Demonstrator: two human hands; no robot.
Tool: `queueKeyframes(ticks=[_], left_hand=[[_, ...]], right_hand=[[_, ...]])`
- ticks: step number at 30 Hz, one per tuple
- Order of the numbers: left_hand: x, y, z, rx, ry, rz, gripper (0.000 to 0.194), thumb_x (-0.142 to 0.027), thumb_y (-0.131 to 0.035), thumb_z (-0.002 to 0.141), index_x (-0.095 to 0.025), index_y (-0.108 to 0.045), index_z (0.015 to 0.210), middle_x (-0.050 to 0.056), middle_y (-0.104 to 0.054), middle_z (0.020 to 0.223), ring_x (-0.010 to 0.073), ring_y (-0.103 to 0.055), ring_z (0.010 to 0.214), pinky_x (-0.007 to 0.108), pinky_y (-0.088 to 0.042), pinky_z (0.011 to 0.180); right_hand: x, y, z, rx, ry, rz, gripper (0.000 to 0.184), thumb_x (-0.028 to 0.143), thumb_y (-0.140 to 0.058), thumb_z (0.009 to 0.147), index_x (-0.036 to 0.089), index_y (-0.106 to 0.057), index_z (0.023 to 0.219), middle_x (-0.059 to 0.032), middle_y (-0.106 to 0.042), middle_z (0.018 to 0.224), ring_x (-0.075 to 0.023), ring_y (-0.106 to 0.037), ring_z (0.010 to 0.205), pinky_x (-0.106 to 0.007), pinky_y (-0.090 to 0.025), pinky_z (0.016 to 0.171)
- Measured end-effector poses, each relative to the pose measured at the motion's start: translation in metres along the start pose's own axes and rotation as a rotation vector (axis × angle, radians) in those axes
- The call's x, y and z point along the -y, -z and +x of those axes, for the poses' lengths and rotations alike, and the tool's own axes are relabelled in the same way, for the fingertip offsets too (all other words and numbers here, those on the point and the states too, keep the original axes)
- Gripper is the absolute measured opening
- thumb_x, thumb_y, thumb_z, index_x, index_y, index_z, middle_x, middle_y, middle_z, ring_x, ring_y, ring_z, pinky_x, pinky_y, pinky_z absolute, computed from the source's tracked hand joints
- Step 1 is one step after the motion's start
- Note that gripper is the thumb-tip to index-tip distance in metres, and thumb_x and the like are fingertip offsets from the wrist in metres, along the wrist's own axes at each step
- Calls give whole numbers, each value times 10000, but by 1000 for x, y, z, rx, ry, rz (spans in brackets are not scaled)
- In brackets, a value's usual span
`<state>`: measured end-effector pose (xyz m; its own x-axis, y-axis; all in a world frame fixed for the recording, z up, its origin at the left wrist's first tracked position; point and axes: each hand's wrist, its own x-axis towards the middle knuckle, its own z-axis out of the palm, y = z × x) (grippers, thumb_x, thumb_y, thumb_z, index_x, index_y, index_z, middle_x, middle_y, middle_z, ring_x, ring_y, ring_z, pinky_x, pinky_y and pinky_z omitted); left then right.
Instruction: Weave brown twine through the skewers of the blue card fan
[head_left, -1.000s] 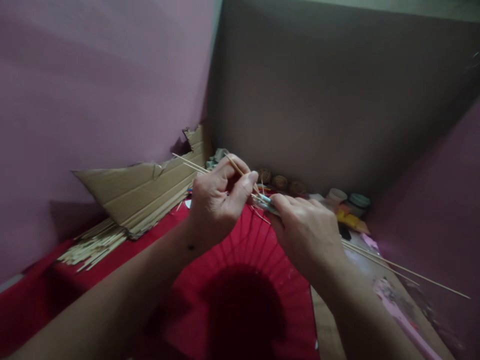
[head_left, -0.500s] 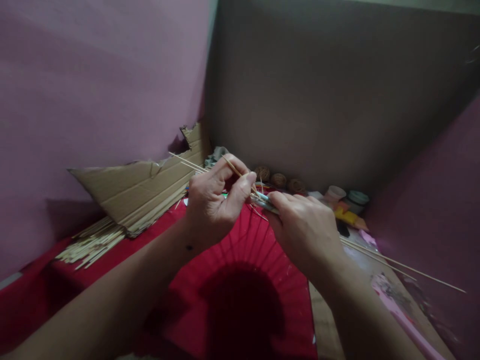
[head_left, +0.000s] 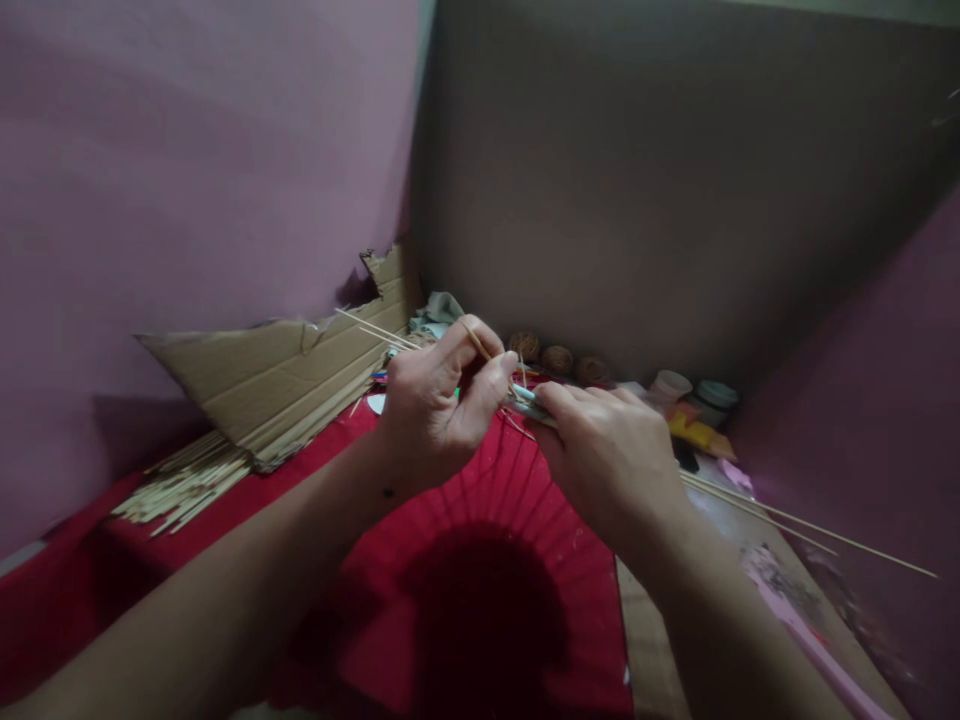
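Observation:
My left hand (head_left: pixel 442 400) pinches a brown cord (head_left: pixel 475 340) between thumb and bent forefinger, and the cord arcs over the finger. Close on its right, my right hand (head_left: pixel 607 440) is closed around a pale blue, rod-like piece (head_left: pixel 526 394). Most of that piece is hidden in the palm. Thin pale sticks (head_left: pixel 810 528) stick out behind my right wrist, and similar stick ends (head_left: pixel 375 330) show beyond my left hand. Where the cord meets the rod, the detail is too small to make out. Both hands are above a red cloth (head_left: pixel 495 480).
On the left, a torn cardboard sheet (head_left: pixel 277 380) leans over a bundle of pale sticks (head_left: pixel 187 485). Brown twine balls (head_left: pixel 556 360) sit at the back wall. A cup (head_left: pixel 670 388), a lidded tub (head_left: pixel 714 400) and a yellow packet (head_left: pixel 697 432) stand at the right, near a pink strip (head_left: pixel 817 655).
My left hand has shifted slightly right and down. The cord, straight before, now bends in a curve over my forefinger. My right hand has stayed nearly still.

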<state>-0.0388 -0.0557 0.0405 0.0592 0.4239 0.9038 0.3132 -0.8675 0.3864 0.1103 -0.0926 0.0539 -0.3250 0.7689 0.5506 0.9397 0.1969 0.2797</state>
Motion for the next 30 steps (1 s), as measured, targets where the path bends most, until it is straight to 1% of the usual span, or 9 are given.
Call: queueKeyframes(ticks=[4,8,13,16,19,22,26,28,30], left_hand=[[0,-1,0,8,-40,51,98,-190,-513,831,-209,-559,747,-10,-592,612,108,-545,479,266,-421,454],[0,-2,0,27,-64,102,82,-191,-505,829,-207,-526,752,-24,-576,594,103,-531,473,254,-421,462],[3,0,0,25,-200,272,91,-169,-524,796,-195,-503,710,-39,-516,558,86,-474,458,238,-382,476],[7,-1,0,36,-247,303,84,-167,-521,789,-195,-497,714,-42,-504,562,81,-452,457,233,-363,474],[10,-4,0,48,-194,227,100,-155,-505,793,-194,-490,702,-43,-483,545,81,-438,454,237,-366,470],[11,-3,3,56,-41,58,127,-166,-502,806,-187,-513,682,-27,-512,568,85,-464,464,242,-389,458],[6,4,7,-54,173,-223,148,-206,-507,838,-188,-548,697,-2,-581,655,95,-536,499,247,-449,465],[4,6,8,-87,209,-283,149,-217,-510,844,-194,-554,703,-2,-593,665,95,-548,500,251,-467,474],[3,6,7,-79,179,-249,154,-218,-520,839,-194,-564,693,-5,-589,647,94,-544,494,248,-462,468]], right_hand=[[-1,0,0,-17,4,0,79,203,-532,823,215,-600,783,-4,-701,741,-201,-608,651,-306,-274,614],[-1,-2,0,-37,14,9,90,196,-524,820,210,-600,773,-5,-695,718,-195,-603,646,-306,-273,623],[0,-6,0,-73,47,5,108,192,-509,823,204,-594,757,-8,-685,696,-192,-601,640,-313,-280,655],[1,-9,1,-111,70,16,115,194,-512,823,201,-592,741,-1,-681,680,-180,-596,622,-312,-284,684],[2,-10,1,-145,105,5,110,185,-538,806,202,-581,706,13,-660,640,-173,-584,589,-309,-281,686],[2,-8,1,-128,105,-2,112,188,-539,810,209,-574,706,17,-656,641,-177,-582,597,-305,-274,668],[1,-4,0,-90,45,-2,85,193,-545,813,213,-581,738,18,-676,692,-182,-591,634,-301,-268,654],[2,-3,0,-83,42,1,81,193,-549,810,212,-584,739,18,-678,694,-180,-593,638,-300,-270,655],[2,-3,1,-78,41,2,88,185,-546,809,210,-587,735,16,-679,694,-179,-592,638,-299,-271,657]])
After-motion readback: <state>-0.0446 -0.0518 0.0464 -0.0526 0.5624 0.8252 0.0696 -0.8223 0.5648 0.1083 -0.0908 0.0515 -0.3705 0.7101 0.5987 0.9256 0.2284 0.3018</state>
